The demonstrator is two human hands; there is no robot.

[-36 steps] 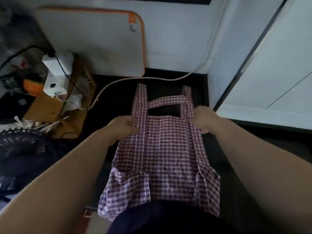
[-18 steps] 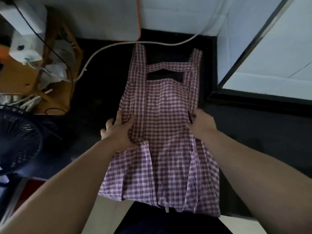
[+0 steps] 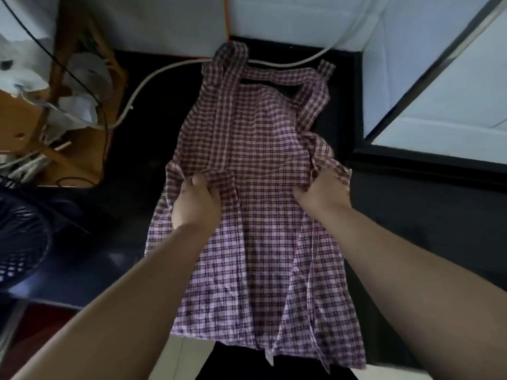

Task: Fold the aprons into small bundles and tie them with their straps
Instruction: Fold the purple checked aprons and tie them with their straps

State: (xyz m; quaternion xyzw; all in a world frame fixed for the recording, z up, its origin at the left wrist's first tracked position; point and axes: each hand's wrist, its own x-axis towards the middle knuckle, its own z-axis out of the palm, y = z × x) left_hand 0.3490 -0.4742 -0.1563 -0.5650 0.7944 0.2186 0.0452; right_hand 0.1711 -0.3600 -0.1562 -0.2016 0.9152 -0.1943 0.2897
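A purple-and-white checked apron (image 3: 258, 138) lies spread lengthwise on a dark counter (image 3: 137, 149), its neck strap (image 3: 277, 78) at the far end and its hem hanging over the near edge. My left hand (image 3: 196, 201) grips a fold of cloth at the apron's left side, about halfway down. My right hand (image 3: 323, 192) grips the bunched cloth at the right side, level with the left hand. The fabric between both hands is gathered into wrinkles.
A white cable (image 3: 164, 75) runs across the counter behind the apron. A wooden stand (image 3: 76, 149) with white items sits at the left, with a dark fan (image 3: 19, 239) below it. White wall (image 3: 175, 20) at the back, a white panel (image 3: 444, 113) at the right.
Both hands slid from the apron's top near the strap down to its middle and took hold of the cloth there. The view tilted downward, and the upper part now lies flat.
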